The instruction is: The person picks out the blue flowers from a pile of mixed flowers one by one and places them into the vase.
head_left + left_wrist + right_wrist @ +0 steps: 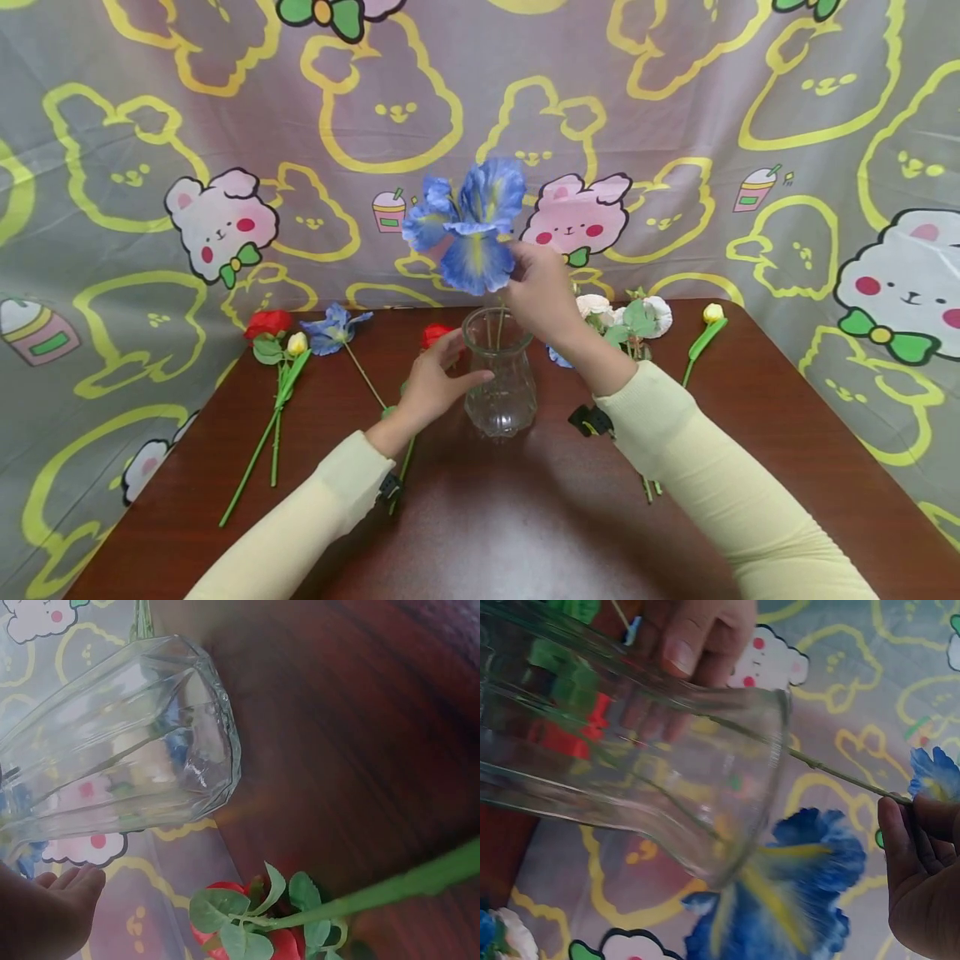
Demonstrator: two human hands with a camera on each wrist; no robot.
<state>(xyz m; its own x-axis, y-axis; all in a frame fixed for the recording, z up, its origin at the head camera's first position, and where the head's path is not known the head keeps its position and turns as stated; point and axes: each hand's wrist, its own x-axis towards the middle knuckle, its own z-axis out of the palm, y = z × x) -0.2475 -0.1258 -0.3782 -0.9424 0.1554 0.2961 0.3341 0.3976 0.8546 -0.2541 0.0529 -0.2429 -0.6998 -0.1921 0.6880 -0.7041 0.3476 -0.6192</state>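
Observation:
A clear glass vase (500,408) stands upright on the table. My left hand (433,379) holds its left side near the neck, thumb across the front; through the glass in the right wrist view, its fingers show behind. Above the mouth, my right hand (546,292) pinches the green stem (844,775) of a blue artificial iris (480,221), close under its bloom. That stem passes through the rim into the vase. In the right wrist view another blue bloom (780,892) overlaps the rim, with a thin stem line leading to it through the glass.
On the left lie a red rose (267,322), a pale yellow tulip (297,343) and a blue iris (328,329). Another red rose (289,941) lies behind my left hand. Pale flowers (595,307) and a yellow tulip (712,313) lie on the right. A patterned cloth (390,75) hangs behind the table.

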